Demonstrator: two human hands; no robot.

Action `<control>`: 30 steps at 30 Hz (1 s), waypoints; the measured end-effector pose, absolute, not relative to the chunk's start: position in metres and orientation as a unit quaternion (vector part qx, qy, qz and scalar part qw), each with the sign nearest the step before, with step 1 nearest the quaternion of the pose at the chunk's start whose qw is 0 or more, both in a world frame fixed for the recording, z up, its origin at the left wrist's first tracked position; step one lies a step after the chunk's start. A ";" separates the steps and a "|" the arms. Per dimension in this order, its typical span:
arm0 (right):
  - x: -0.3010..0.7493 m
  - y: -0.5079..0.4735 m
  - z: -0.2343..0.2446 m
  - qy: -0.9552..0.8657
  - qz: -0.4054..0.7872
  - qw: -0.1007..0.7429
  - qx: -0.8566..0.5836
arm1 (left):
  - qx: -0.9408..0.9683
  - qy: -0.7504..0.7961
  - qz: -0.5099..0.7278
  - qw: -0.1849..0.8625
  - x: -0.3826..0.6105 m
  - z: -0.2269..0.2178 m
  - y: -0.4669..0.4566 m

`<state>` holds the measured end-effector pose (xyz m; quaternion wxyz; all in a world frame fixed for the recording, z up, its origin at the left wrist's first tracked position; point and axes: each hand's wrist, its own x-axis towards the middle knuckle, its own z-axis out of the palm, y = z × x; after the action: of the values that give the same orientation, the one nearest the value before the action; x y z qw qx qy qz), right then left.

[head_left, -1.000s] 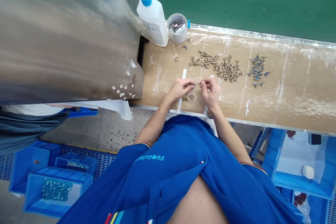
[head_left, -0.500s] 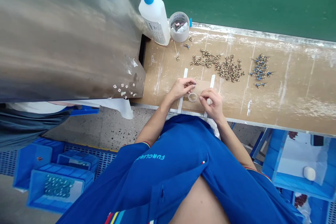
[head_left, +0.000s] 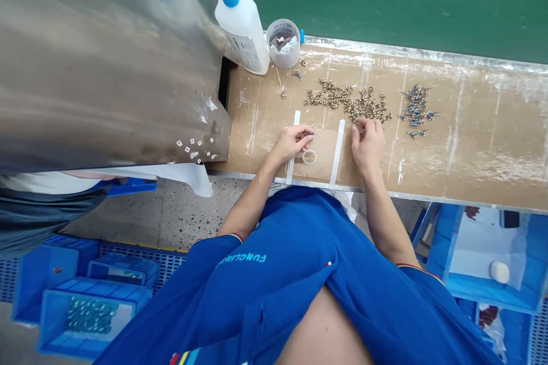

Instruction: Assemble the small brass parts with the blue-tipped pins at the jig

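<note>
On the cardboard-topped table (head_left: pixel 479 148), I see the left hand (head_left: pixel 293 144) pinching a tiny part (head_left: pixel 312 134), while the right hand (head_left: pixel 367 145) bunches narrow just below the brass fittings (head_left: pixel 347 98).

What the left hand (head_left: pixel 293 144) pinches is too small to tell; the panel (head_left: pixel 107 63) at ten o'clock is blurred; the blue crate (head_left: pixel 492 296) at four o'clock is cut off.

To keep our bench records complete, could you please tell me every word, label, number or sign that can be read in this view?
"FUNGLIN", final letters unsure: pale lettering on the chest of the blue polo shirt.
Printed label on the white plastic squeeze bottle with a blue nozzle: too small and blurred to read.
</note>
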<state>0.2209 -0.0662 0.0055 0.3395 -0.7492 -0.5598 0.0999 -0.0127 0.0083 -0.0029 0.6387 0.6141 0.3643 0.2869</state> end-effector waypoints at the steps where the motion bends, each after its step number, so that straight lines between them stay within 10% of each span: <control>1: 0.224 -0.062 0.003 -0.556 0.095 0.325 -0.759 | 0.613 0.366 0.288 0.638 -0.012 -0.003 0.008; 30: 0.223 -0.062 0.024 -0.615 0.140 0.334 -0.700 | 0.630 0.366 0.294 0.619 -0.011 -0.002 0.007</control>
<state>0.2227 -0.0618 0.0245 0.3339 -0.7000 -0.6155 0.1402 -0.0110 0.0067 -0.0023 0.6185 0.6304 0.3655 0.2940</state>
